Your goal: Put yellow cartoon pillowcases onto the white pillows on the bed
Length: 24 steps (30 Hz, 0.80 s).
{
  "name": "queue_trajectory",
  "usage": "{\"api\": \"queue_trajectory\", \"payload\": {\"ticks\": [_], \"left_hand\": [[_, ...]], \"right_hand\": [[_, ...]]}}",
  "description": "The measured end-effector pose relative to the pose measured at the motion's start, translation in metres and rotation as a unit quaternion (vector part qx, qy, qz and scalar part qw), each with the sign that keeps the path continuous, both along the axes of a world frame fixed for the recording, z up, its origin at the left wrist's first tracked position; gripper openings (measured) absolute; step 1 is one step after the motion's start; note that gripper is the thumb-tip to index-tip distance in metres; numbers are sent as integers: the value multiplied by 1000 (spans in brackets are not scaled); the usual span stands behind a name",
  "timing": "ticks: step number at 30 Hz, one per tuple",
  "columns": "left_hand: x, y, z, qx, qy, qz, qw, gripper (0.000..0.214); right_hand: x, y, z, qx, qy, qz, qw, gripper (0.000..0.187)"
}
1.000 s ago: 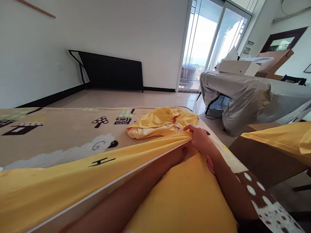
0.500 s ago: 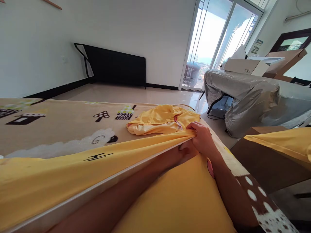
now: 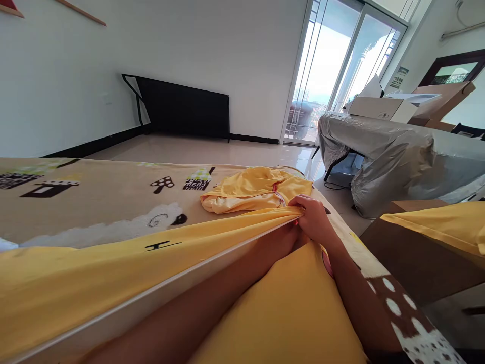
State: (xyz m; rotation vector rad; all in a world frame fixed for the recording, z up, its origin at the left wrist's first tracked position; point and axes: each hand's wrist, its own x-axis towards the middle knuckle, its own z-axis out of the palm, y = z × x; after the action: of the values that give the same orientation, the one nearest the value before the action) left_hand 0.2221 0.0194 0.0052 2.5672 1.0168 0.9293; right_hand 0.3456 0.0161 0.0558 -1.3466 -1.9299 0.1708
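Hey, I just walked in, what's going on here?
A person's right hand pinches the edge of a yellow cloth, which stretches away toward the left. The left hand reaches in below that edge, close to the right one; its fingers can't be made out. A crumpled bundle of yellow fabric lies just beyond, on a sheep-print blanket.

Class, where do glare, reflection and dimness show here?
Head view: daylight bleaches the tall white-framed glass sliding door; head view: the pale glossy tiled floor reflects light; head view: the left forearm looks dim beside the taut yellow fabric.
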Motion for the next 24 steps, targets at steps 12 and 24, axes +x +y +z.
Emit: {"api": "queue_trajectory", "payload": {"ticks": [12,24], "left_hand": [[-13,-10,-2,6,-150,-20,988,19],[-1,4,-2,-1,-23,-2,1000,55]], "right_hand": [[-1,-8,5,-41,49,20,998,35],[0,-6,2,10,22,-41,999,32]]}}
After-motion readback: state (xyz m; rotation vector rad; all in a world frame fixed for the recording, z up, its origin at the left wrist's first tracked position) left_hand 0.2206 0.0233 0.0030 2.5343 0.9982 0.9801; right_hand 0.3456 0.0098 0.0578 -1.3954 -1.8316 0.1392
